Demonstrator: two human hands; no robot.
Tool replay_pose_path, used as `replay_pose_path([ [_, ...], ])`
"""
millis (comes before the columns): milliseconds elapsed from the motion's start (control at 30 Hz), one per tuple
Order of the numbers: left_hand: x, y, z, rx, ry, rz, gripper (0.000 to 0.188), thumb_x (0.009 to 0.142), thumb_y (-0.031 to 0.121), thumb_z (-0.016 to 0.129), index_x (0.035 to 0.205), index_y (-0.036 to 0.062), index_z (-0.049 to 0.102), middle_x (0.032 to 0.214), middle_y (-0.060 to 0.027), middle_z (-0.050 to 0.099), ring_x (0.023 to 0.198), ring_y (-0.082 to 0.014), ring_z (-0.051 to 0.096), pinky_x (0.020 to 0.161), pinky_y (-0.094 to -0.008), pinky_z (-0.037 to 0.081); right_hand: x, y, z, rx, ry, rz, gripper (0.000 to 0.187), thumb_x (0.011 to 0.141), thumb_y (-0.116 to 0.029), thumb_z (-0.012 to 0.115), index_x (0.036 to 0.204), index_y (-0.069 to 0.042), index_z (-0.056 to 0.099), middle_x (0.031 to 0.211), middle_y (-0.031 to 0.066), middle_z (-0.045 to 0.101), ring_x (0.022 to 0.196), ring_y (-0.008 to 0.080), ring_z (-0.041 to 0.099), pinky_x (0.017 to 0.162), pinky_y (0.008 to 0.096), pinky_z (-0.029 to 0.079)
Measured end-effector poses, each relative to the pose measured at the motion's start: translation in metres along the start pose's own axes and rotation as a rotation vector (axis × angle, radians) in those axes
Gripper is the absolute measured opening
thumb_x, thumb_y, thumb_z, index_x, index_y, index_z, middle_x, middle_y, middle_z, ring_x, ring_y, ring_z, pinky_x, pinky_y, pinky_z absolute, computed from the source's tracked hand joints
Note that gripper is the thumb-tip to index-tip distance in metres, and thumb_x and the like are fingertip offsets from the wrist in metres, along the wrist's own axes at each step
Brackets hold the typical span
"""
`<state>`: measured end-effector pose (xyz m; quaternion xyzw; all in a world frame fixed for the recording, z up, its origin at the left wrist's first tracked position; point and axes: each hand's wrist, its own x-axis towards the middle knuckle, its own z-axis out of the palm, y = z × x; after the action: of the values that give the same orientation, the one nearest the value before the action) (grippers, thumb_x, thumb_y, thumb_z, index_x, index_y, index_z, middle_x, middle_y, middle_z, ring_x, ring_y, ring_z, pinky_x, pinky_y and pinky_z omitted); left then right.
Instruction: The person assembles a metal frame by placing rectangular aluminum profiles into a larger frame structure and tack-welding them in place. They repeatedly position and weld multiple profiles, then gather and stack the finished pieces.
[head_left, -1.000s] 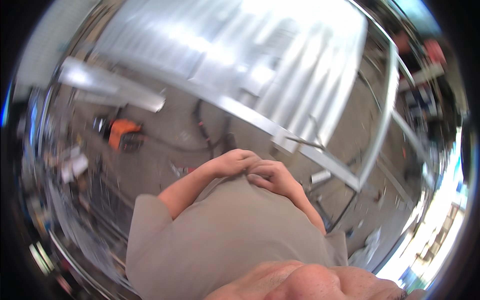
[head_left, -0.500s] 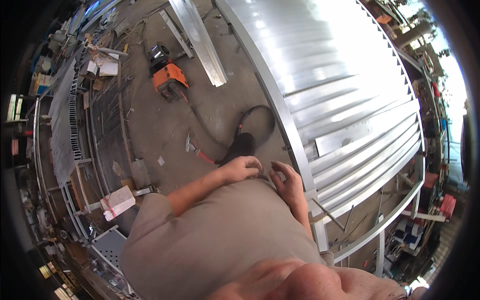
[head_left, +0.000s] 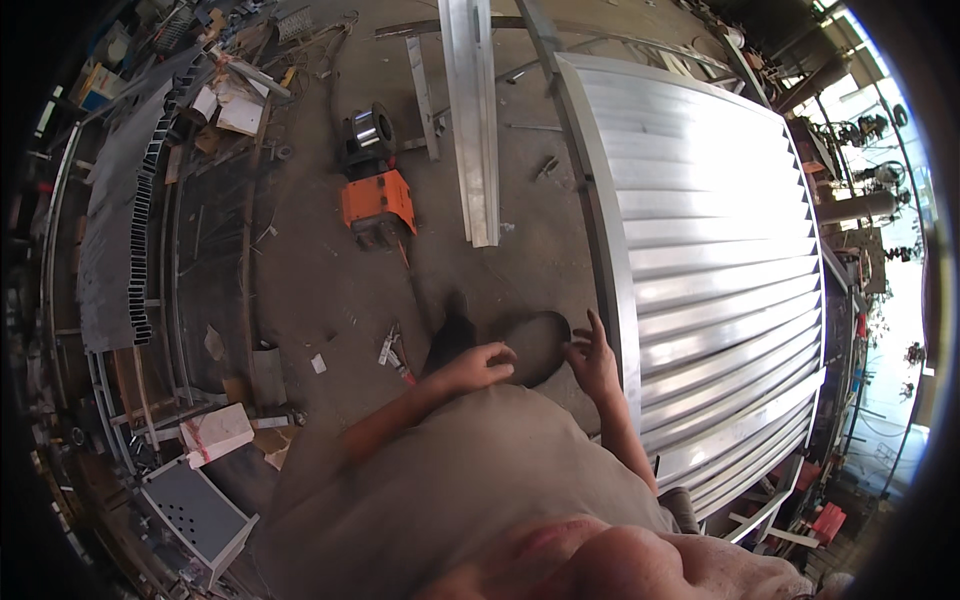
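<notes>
My left hand [head_left: 480, 368] hovers in front of my shirt, its fingers loosely bent and a little apart, with nothing visible in them. My right hand [head_left: 594, 362] is raised beside the metal side rail [head_left: 610, 250] of a large frame. Its index finger points up and away, the other fingers are bent, and no held thing shows; I cannot tell whether it touches the rail. Shiny ribbed metal slats [head_left: 720, 345] fill that frame on my right. A dark cable loop [head_left: 562, 345] lies on the floor between and beyond my hands.
An orange machine [head_left: 380, 207] with a shiny round spool stands on the floor ahead. Long metal profiles [head_left: 472, 130] lie to its right. Near my left foot lies a small metal tool with a red part [head_left: 392, 350]. A rack [head_left: 115, 225] and a white box [head_left: 217, 436] are at left.
My hands have moved apart, the right one farther right with its index finger stretched out. The view has turned, so the slatted frame and the orange machine appear shifted. One foot has stepped.
</notes>
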<state>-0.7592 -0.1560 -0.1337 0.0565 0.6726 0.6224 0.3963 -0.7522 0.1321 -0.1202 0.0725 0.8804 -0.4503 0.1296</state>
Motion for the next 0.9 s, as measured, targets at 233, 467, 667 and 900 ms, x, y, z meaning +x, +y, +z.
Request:
replay_pose_path([
  [233, -0.007, 0.025, -0.149, -0.086, 0.308, -0.073, 0.032, 0.101, 0.022, 0.068, 0.128, 0.0057, 0.065, 0.117, -0.0054, 0.068, 0.109, -0.0148, 0.064, 0.096, -0.0325, 0.051, 0.281, -0.104, 0.023, -0.043, 0.07, -0.279, 0.086, 0.091, -0.014, 0.08, 0.161, -0.01, 0.029, 0.128, 0.0229, 0.066, 0.098, 0.0247, 0.076, 0.082, 0.0368, 0.06],
  [467, 0.016, 0.022, -0.258, -0.115, 0.546, -0.068, 0.033, 0.098, 0.023, 0.07, 0.123, 0.0031, 0.066, 0.118, -0.0101, 0.07, 0.11, -0.0195, 0.067, 0.098, -0.0339, 0.052, 0.586, -0.228, 0.038, -0.082, 0.177, -0.359, 0.092, 0.083, -0.035, 0.084, 0.158, -0.009, 0.036, 0.133, 0.0241, 0.063, 0.109, 0.0346, 0.071, 0.092, 0.0441, 0.057],
  [667, 0.05, 0.023, -0.355, -0.373, 0.712, -0.338, 0.04, 0.098, 0.026, 0.072, 0.129, 0.0015, 0.065, 0.124, -0.0125, 0.07, 0.113, -0.0192, 0.066, 0.098, -0.0338, 0.052, 0.835, -0.331, 0.06, -0.288, 0.279, -0.381, 0.087, 0.083, -0.043, 0.078, 0.156, -0.012, 0.041, 0.151, 0.0235, 0.051, 0.136, 0.0422, 0.053, 0.109, 0.0474, 0.048],
  [900, 0.119, 0.06, -0.439, -0.483, 0.668, -0.394, 0.041, 0.1, 0.025, 0.07, 0.133, 0.0022, 0.063, 0.126, -0.0106, 0.069, 0.116, -0.0185, 0.065, 0.101, -0.0344, 0.051, 1.018, -0.389, 0.081, -0.598, 0.476, -0.507, 0.076, 0.088, -0.04, 0.073, 0.156, -0.021, 0.045, 0.158, 0.0104, 0.046, 0.145, 0.034, 0.043, 0.12, 0.0453, 0.037],
])
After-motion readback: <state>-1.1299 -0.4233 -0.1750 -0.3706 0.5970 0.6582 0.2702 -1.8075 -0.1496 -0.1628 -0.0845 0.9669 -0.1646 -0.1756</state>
